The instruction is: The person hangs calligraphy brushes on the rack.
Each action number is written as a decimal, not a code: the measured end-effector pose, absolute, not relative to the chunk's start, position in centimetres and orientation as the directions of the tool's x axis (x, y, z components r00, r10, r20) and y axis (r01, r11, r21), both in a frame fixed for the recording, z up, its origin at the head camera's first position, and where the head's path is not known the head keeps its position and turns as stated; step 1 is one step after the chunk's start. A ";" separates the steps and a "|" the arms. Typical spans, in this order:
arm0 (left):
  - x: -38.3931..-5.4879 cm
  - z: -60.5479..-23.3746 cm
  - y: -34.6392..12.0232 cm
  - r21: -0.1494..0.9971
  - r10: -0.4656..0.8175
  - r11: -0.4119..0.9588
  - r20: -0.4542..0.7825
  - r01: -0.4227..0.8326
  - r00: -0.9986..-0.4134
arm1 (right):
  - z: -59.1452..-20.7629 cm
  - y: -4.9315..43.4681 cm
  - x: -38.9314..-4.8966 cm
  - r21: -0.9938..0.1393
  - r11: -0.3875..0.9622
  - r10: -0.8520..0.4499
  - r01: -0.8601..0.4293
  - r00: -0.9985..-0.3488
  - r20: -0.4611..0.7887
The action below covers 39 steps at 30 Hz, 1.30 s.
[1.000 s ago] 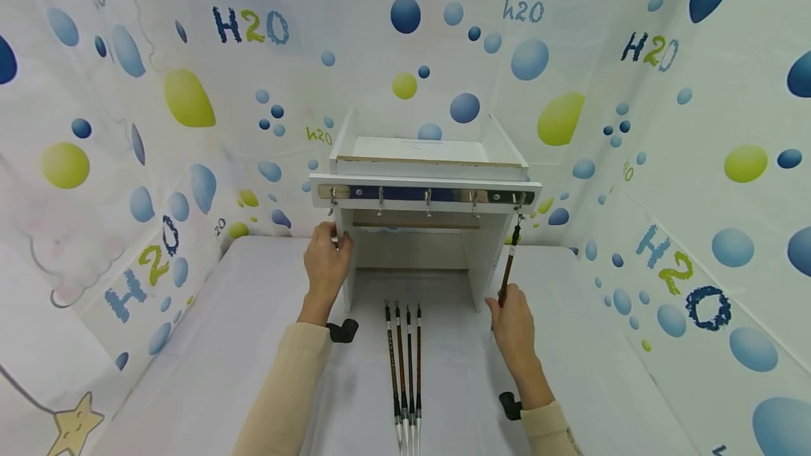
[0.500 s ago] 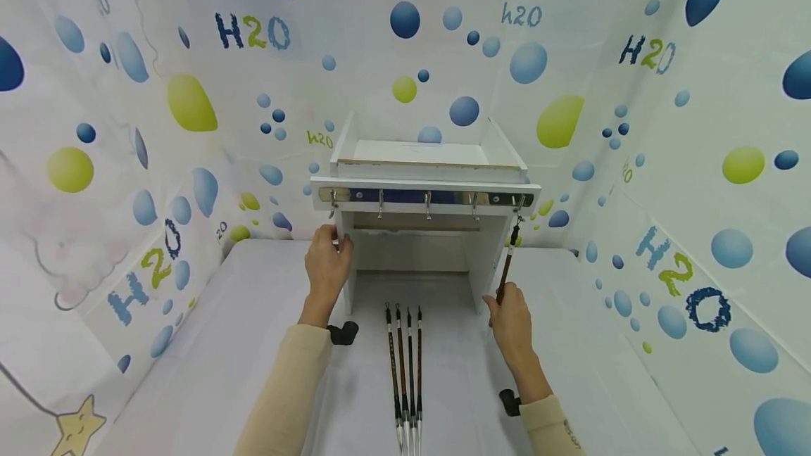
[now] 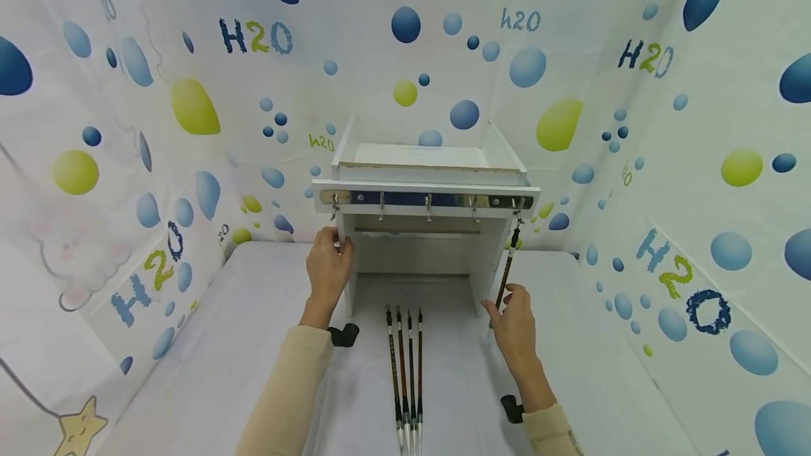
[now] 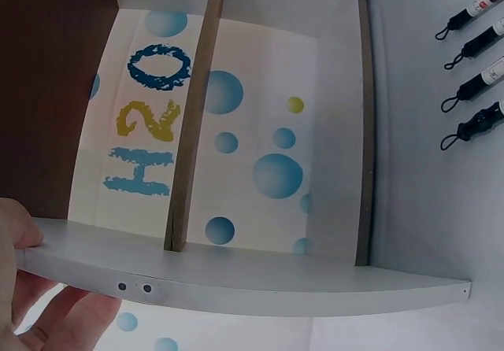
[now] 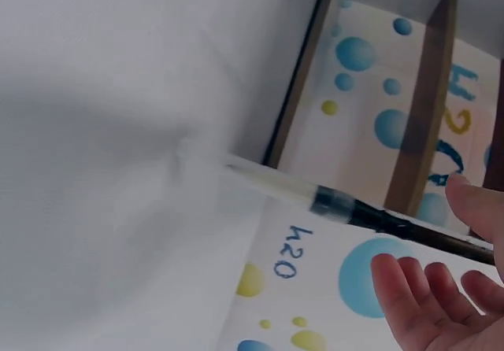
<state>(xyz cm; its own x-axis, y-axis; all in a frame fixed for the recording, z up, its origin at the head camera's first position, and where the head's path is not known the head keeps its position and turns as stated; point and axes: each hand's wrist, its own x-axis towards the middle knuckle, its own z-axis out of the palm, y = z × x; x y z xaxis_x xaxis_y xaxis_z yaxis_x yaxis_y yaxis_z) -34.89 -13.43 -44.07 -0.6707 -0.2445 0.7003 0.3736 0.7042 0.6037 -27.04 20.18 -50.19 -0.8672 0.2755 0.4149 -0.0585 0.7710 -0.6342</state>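
Note:
My left hand (image 3: pixel 329 269) holds the left side panel (image 4: pixel 236 276) of a white wooden rack (image 3: pixel 427 173), thumb on the inner face and fingers outside. At the rack's right end, a calligraphy brush (image 3: pixel 506 271) hangs tip down by its loop from the last hook (image 3: pixel 521 204). My right hand (image 3: pixel 514 322) is around its lower part with loosened fingers. In the right wrist view, the brush's white tip (image 5: pixel 272 182) points away, and the handle passes between the spread thumb and fingers (image 5: pixel 417 288).
Several more calligraphy brushes (image 3: pixel 405 371) lie side by side on the white table (image 3: pixel 456 400), loops toward the rack. A metal strip (image 3: pixel 405 198) with several hooks runs along the rack's front. Walls with a bubble print (image 3: pixel 380 41) close in the back and sides.
My right hand's fingers have loosened from the brush, and more of its handle shows above the hand. The left hand stays on the panel. The head view has tilted slightly upward.

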 end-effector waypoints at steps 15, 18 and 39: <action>-35.1 -44.1 -13.4 0.593 -0.242 0.708 0.714 0.384 -0.657 | -48.1 17.4 -23.8 -0.606 0.776 0.194 -0.178 -0.846 0.497; -35.1 -44.1 -13.4 0.590 -0.241 0.710 0.716 0.384 -0.655 | -48.1 16.6 -23.2 -0.619 0.766 0.161 -0.174 -0.880 0.446; -34.9 -44.1 -13.4 0.598 -0.244 0.709 0.705 0.373 -0.666 | -54.4 11.9 -21.2 -0.625 0.772 -0.018 -0.112 -0.988 0.155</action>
<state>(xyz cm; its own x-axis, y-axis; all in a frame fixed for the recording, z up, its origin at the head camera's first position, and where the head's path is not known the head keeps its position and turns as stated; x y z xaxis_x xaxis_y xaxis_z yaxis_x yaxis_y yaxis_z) -34.93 -13.38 -44.13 -0.6660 -0.2435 0.7051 0.3734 0.7095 0.5977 -21.17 11.91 -54.36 -0.9878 -0.0176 0.1549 -0.1118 0.7725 -0.6251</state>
